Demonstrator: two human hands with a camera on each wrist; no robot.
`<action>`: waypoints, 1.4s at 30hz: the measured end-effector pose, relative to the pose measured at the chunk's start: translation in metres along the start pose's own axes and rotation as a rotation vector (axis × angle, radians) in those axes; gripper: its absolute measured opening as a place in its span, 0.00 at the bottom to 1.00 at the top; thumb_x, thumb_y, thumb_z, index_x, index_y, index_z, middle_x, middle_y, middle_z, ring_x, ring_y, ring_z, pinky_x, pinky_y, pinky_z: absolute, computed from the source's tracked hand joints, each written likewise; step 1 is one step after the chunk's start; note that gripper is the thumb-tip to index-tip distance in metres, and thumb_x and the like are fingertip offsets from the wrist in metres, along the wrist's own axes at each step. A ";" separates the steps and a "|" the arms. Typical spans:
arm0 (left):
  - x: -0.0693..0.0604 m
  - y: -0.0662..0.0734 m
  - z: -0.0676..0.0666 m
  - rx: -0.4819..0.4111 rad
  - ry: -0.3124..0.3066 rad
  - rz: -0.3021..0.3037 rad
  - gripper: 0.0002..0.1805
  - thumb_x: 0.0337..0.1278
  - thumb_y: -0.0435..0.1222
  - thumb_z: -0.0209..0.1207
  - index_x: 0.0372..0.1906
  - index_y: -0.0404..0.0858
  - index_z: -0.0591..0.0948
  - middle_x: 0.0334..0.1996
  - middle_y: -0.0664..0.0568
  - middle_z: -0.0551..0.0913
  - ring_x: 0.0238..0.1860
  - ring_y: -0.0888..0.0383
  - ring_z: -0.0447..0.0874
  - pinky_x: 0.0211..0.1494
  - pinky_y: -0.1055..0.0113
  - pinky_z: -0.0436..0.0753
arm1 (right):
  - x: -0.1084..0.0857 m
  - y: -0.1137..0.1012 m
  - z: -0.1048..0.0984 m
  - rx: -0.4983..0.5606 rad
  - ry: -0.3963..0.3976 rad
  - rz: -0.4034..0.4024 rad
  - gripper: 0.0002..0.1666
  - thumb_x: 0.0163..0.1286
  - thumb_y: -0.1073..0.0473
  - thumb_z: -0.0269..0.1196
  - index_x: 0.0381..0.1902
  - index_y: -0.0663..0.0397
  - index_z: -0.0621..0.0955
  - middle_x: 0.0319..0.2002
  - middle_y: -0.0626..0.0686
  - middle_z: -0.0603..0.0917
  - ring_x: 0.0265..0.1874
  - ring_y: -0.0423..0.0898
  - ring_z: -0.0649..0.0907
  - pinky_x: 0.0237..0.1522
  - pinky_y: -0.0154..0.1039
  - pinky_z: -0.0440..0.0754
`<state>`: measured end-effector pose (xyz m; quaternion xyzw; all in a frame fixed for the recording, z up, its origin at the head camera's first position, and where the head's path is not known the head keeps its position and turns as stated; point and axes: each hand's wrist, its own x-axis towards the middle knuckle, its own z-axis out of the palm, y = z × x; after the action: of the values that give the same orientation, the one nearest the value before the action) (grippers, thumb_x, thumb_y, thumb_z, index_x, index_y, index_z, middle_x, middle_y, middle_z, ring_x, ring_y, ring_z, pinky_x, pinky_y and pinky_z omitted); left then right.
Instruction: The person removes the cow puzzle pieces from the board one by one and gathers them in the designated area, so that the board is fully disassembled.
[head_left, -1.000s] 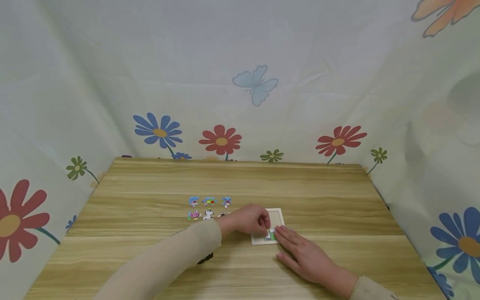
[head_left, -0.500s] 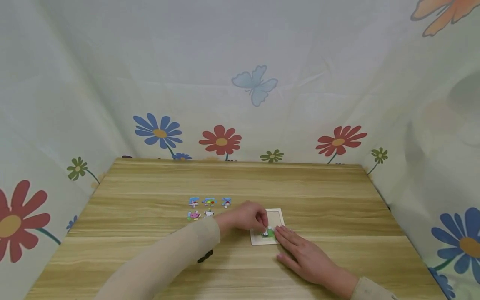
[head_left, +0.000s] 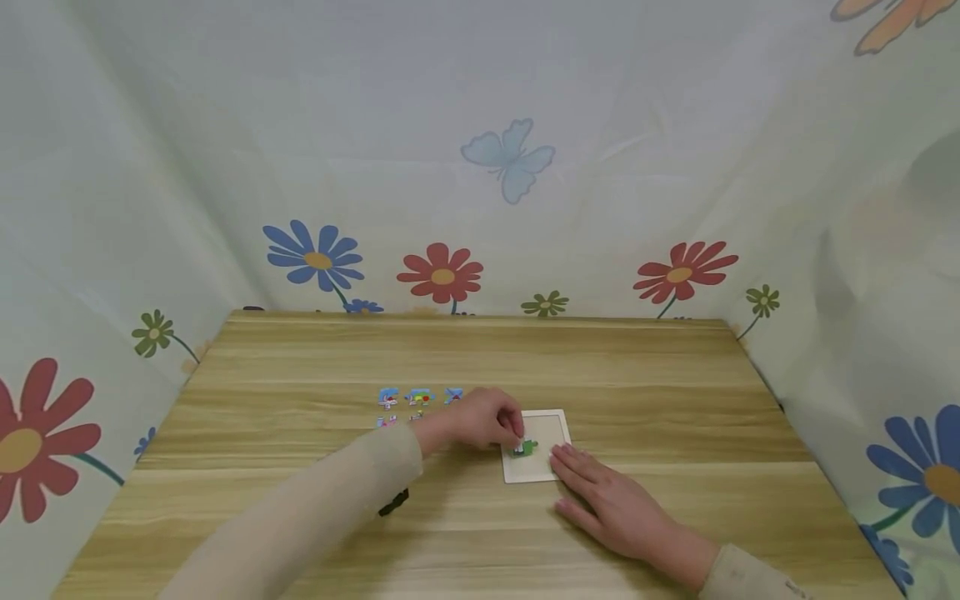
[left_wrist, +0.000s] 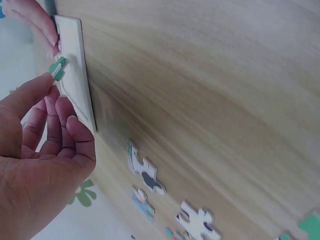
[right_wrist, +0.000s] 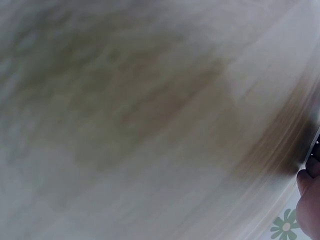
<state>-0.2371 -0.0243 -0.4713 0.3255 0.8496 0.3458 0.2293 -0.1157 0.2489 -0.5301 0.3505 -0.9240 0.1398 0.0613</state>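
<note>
My left hand pinches a green-and-white jigsaw piece between thumb and index finger, over the left part of a pale square puzzle tray. The left wrist view shows this piece seen partly edge-on at the fingertips, in front of the tray. With fairly straight fingers, my right hand rests at the tray's lower right edge. Only a bit of the right hand enters the right wrist view, which is mostly blurred tabletop.
Left of the tray, loose jigsaw pieces lie in rows, among them a blue one and a multicoloured one; my left forearm hides part of them. A white piece lies near the left wrist camera. Floral cloth surrounds the wooden table.
My left hand has shifted left and slightly away from me, carrying the pinched piece from the tray's lower middle toward its left side. My right hand has stayed by the tray.
</note>
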 end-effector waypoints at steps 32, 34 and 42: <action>-0.079 -0.046 -0.056 0.071 -0.015 -0.037 0.07 0.62 0.33 0.74 0.32 0.45 0.86 0.29 0.61 0.83 0.31 0.62 0.77 0.38 0.67 0.80 | 0.001 -0.001 0.001 -0.022 0.046 -0.048 0.36 0.78 0.46 0.65 0.74 0.61 0.75 0.74 0.59 0.76 0.72 0.56 0.76 0.65 0.54 0.78; -0.083 -0.049 -0.058 0.063 -0.024 -0.048 0.07 0.62 0.32 0.73 0.32 0.45 0.86 0.29 0.60 0.83 0.32 0.61 0.78 0.39 0.67 0.79 | 0.001 -0.002 0.000 -0.022 0.040 -0.046 0.36 0.78 0.45 0.65 0.74 0.61 0.75 0.74 0.59 0.75 0.72 0.56 0.76 0.66 0.54 0.78; -0.096 -0.061 -0.061 0.028 -0.051 -0.060 0.06 0.62 0.31 0.72 0.33 0.43 0.86 0.30 0.59 0.83 0.32 0.62 0.77 0.39 0.68 0.78 | 0.002 -0.001 0.001 -0.028 0.057 -0.053 0.36 0.78 0.46 0.66 0.74 0.61 0.75 0.74 0.59 0.76 0.72 0.56 0.76 0.66 0.55 0.78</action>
<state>-0.2329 -0.1528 -0.4608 0.3116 0.8577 0.3183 0.2568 -0.1166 0.2470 -0.5301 0.3700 -0.9141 0.1354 0.0963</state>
